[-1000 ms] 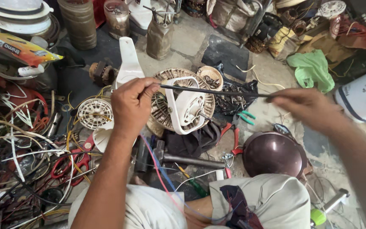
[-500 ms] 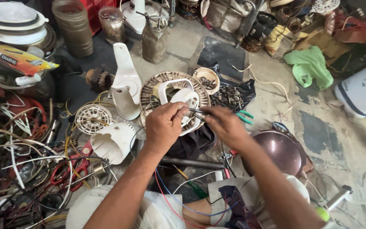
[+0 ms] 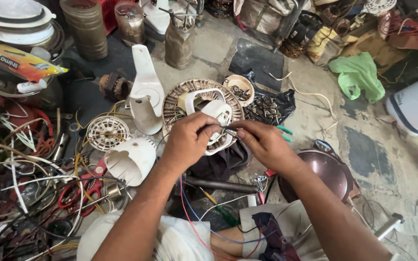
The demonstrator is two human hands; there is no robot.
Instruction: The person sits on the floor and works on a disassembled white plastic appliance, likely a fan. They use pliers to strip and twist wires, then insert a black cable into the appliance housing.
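My left hand (image 3: pixel 187 140) and my right hand (image 3: pixel 264 142) meet fingertip to fingertip over a white fan motor housing (image 3: pixel 216 110). The housing sits on a round brownish wound disc (image 3: pixel 177 96) on the floor. Both hands pinch a thin dark metal rod (image 3: pixel 229 131); only a short piece of it shows between the fingers, just above the housing's lower edge. A dark cloth (image 3: pixel 221 162) lies under my hands. Red and blue wires (image 3: pixel 189 212) run down toward my lap.
A white fan stand piece (image 3: pixel 146 92), a white cone cover (image 3: pixel 129 162) and a round vented cap (image 3: pixel 106 131) lie to the left. Tangled wires (image 3: pixel 20 183) fill the far left. A bowl of screws (image 3: pixel 240 87), green-handled pliers (image 3: pixel 284 129), a maroon bowl (image 3: pixel 322 169) and a green cloth (image 3: pixel 359 75) lie to the right.
A second ago my hands were apart, holding a long thin rod level above the motor. They have come together and dropped onto the white housing.
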